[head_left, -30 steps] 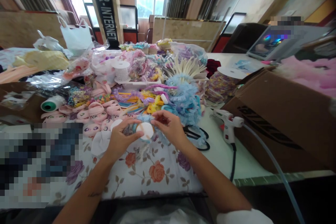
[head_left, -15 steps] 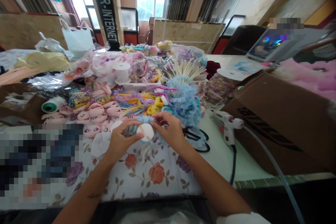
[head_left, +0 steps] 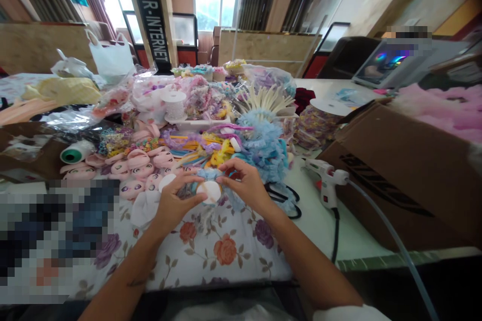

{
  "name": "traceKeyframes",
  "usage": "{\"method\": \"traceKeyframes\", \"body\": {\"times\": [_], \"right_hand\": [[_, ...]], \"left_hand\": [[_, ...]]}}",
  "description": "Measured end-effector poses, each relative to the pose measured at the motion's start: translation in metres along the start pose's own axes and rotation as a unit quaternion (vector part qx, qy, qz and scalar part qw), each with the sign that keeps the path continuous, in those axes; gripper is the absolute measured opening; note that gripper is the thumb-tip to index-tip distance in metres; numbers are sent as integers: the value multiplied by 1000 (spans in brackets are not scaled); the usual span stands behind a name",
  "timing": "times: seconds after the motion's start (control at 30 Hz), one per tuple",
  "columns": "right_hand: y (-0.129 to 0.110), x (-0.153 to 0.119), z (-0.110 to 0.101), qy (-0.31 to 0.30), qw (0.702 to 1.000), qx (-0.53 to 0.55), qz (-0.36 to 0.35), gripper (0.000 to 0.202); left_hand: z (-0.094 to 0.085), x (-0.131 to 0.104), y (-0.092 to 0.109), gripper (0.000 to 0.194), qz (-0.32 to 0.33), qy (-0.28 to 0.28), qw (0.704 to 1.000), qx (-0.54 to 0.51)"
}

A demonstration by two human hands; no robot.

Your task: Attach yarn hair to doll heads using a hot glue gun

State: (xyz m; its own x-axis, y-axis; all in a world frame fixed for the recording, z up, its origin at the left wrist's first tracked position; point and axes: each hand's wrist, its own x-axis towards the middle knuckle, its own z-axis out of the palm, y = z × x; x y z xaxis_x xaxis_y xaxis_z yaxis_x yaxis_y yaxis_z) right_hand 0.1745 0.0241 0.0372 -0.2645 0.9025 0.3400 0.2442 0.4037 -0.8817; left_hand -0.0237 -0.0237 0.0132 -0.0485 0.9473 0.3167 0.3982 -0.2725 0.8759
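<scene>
Low over the flowered cloth, a white round disc (head_left: 211, 192) faces me, with light-blue ruffled trim (head_left: 208, 174) along its upper edge. My left hand (head_left: 176, 199) grips the disc from the left, thumb on its face and fingers at the top edge. From the right, my right hand (head_left: 244, 183) pinches the blue trim at the upper rim; its fingertips are partly hidden. Just beyond lie pink doll-face heads (head_left: 141, 164) and a fluffy heap of blue ruffled trim (head_left: 263, 148). Black-handled scissors (head_left: 295, 209) rest right of my right hand, partly under blue scraps.
A white hot glue gun (head_left: 327, 185) with its cord stands at the right, beside a large cardboard box (head_left: 406, 180). Farther back are a white spool (head_left: 175, 105), plastic-bagged trims and a white carrier bag (head_left: 111, 57). A green-cored thread cone (head_left: 75, 153) lies at left.
My hands stay around the disc, and my right fingers have shifted slightly along the blue trim at its top. The disc has tilted or dropped a little.
</scene>
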Motion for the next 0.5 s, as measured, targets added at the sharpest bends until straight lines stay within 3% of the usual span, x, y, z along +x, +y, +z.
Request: {"method": "traceKeyframes", "body": {"times": [0.13,0.5], "right_hand": [[-2,2,-1,-3,1000,2,-7,16],[2,4,3,19,989,-94,-113,15]], "left_hand": [[0,0,0,27,9,5,1000,-11],[0,1,-4,29,-4,18,1000,-14]]}}
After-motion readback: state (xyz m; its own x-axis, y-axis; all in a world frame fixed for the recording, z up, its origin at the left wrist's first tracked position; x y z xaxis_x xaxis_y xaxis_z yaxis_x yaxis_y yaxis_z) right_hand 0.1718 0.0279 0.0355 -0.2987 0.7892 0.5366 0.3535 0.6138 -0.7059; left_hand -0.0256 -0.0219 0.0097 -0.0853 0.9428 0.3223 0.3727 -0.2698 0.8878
